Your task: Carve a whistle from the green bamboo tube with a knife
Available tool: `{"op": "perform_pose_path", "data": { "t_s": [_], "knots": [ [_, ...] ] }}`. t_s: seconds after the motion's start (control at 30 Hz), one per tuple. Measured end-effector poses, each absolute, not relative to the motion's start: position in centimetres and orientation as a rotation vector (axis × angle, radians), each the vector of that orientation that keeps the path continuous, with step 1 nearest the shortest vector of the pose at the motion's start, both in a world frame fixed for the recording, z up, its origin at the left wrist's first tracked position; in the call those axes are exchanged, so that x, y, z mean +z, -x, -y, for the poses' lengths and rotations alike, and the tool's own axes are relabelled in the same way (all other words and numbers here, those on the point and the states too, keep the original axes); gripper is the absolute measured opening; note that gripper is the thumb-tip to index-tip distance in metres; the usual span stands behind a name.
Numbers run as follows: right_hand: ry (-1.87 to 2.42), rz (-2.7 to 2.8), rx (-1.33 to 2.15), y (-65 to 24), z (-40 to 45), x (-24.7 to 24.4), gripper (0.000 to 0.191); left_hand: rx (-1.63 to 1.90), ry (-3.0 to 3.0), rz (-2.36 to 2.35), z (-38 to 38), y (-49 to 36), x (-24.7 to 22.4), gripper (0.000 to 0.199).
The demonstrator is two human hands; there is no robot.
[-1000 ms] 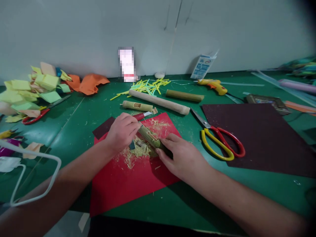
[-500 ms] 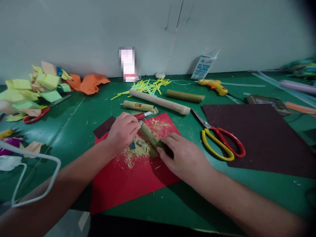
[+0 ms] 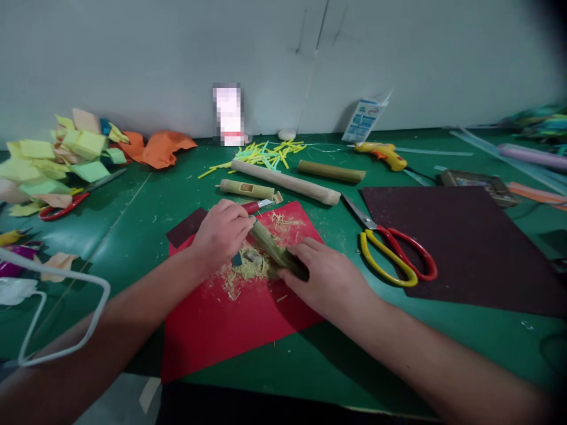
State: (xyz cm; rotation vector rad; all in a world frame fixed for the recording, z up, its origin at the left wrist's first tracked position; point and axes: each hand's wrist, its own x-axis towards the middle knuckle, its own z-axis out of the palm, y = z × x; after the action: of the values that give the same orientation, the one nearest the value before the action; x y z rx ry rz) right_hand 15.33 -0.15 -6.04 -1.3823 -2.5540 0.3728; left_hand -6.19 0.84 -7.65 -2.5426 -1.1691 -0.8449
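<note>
A greenish bamboo piece (image 3: 270, 242) slants above a red sheet of paper (image 3: 212, 342). My right hand (image 3: 330, 274) is closed round its lower, nearer end. At the upper end, the fingertips of my left hand (image 3: 224, 233) close on the bamboo, and a small dark bit shows beside them. Pale shavings (image 3: 241, 274) are heaped on the paper beneath, with a small dark scrap (image 3: 237, 258) among them. Just beyond my left hand lies a red-handled craft knife (image 3: 254, 206), its blade pointing right.
Behind lie a notched bamboo tube (image 3: 248, 189), a pale stick (image 3: 287, 182) and another bamboo piece (image 3: 332, 171). Scissors (image 3: 385, 242) rest at right, partly over a dark sheet (image 3: 465, 254). A yellow glue gun (image 3: 383, 155) lies farther back. Folded papers (image 3: 53, 159) crowd the left.
My right hand's thumb has shifted slightly left along the bamboo. Both hands stay at the same ends, and the view has moved a little.
</note>
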Motion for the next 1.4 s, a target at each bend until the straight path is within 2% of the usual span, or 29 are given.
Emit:
{"op": "perform_pose_path", "data": {
  "t_s": [0.37,0.83,1.4],
  "knots": [
    [1.382,2.553,0.409,-15.39,0.19,-6.04,0.013,-0.717,2.587,1.175,-0.4,5.92,-7.69,0.018],
    [1.4,2.536,0.478,-15.5,0.03,-6.03,0.014,-0.83,2.55,1.215,-0.27,5.68,-7.43,0.018],
    [1.378,2.517,0.523,-15.53,-0.08,-6.11,0.013,-0.792,2.588,1.137,-0.38,6.09,-7.54,0.018]
  ]
}}
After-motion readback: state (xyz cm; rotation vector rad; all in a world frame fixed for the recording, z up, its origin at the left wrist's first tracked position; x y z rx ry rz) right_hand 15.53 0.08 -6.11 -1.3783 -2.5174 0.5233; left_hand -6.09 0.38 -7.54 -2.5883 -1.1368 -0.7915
